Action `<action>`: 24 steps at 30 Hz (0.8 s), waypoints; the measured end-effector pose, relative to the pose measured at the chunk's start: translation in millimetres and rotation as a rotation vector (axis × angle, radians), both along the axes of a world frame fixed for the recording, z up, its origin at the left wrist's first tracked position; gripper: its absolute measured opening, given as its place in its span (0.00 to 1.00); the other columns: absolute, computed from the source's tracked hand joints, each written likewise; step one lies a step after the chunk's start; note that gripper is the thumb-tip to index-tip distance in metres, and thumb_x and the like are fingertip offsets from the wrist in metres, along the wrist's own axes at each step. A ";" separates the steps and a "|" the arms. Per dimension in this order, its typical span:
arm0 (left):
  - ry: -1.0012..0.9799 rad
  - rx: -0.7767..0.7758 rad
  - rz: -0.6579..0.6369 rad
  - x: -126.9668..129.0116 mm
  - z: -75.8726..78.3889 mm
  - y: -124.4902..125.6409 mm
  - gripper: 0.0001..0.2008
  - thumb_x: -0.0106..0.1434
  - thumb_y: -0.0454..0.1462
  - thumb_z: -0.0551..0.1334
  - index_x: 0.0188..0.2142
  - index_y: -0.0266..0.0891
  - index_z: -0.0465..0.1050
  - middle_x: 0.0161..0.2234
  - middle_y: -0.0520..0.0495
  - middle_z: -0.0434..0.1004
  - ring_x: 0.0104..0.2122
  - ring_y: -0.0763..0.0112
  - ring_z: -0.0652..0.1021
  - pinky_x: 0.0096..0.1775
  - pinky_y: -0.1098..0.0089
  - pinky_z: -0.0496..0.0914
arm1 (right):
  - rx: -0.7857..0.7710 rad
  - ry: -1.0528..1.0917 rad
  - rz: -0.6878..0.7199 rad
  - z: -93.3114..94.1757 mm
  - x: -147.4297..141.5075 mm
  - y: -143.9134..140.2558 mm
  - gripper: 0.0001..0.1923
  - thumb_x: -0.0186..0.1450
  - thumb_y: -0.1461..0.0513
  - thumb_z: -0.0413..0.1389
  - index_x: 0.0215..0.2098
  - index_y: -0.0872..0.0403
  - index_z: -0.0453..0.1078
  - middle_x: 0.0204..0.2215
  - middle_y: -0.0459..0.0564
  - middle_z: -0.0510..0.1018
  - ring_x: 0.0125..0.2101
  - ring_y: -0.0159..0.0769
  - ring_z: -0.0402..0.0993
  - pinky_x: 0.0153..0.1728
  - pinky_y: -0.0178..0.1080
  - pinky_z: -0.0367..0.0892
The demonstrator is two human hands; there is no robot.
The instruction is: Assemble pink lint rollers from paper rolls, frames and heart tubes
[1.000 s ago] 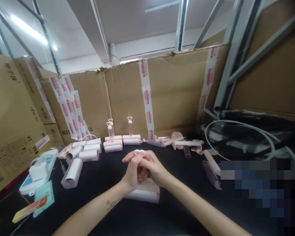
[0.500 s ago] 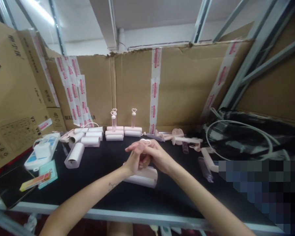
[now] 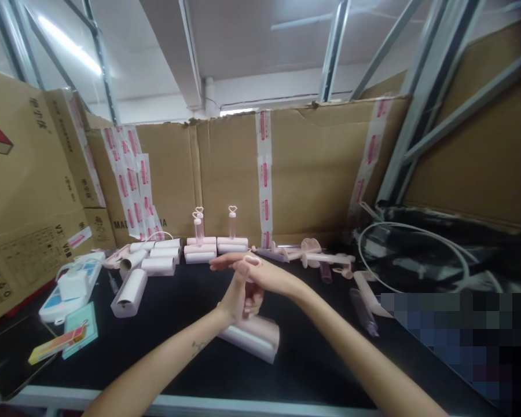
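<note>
A pale pink lint roller [image 3: 260, 341] rests on the black tabletop below my hands, its white roll facing me. My left hand [image 3: 238, 298] is closed, with the fingers wrapped round its upright handle, which they mostly hide. The handle's heart-shaped loop [image 3: 252, 260] shows at the top, beside my left thumb. My right hand [image 3: 271, 275] lies across the handle's top end, touching it, with its fingers stretched out to the left behind the loop. The right thumb cannot be made out.
Upright lint rollers [image 3: 232, 243] stand at the back. White rolls [image 3: 158, 265] lie to the left, loose pink handle parts [image 3: 310, 252] to the right. A power strip [image 3: 73, 284], phone [image 3: 13, 353] and utility knife [image 3: 58, 343] sit far left. A cardboard wall [image 3: 226, 168] closes the back.
The view has tilted up, so everything sits lower. My right hand has flattened, its fingers straighter across the handle top. My left hand stays round the handle.
</note>
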State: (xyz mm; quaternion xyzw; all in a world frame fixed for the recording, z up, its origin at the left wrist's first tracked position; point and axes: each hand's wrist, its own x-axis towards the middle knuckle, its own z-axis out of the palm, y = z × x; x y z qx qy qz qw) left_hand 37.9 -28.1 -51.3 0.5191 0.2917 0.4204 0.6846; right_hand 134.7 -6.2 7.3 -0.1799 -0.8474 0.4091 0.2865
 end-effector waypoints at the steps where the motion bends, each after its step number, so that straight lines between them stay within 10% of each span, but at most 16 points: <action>1: 0.007 -0.007 0.006 -0.1 -0.1 0.1 0.37 0.38 0.73 0.39 0.08 0.42 0.52 0.05 0.59 0.40 0.06 0.83 0.47 0.11 0.74 0.40 | -0.034 -0.012 0.027 -0.3 -0.1 -2.3 0.22 0.64 0.51 0.47 0.48 0.55 0.70 0.44 0.54 0.77 0.46 0.40 0.72 0.49 0.47 0.64; 10: 0.022 -0.037 0.061 -1.2 5.7 -8.5 0.31 0.46 0.67 0.44 0.08 0.45 0.50 0.05 0.56 0.42 0.07 0.80 0.47 0.12 0.72 0.42 | -0.200 -0.064 -0.126 7.1 -6.6 -26.2 0.13 0.58 0.63 0.47 0.37 0.55 0.71 0.26 0.47 0.77 0.26 0.32 0.72 0.22 0.29 0.65; 24: 0.068 0.075 0.035 -4.0 3.9 -8.9 0.29 0.52 0.60 0.42 0.07 0.43 0.50 0.05 0.54 0.44 0.07 0.79 0.50 0.12 0.72 0.44 | -0.002 -0.022 -0.141 4.5 -8.7 -26.6 0.06 0.51 0.66 0.46 0.22 0.55 0.65 0.24 0.45 0.70 0.25 0.32 0.67 0.25 0.32 0.63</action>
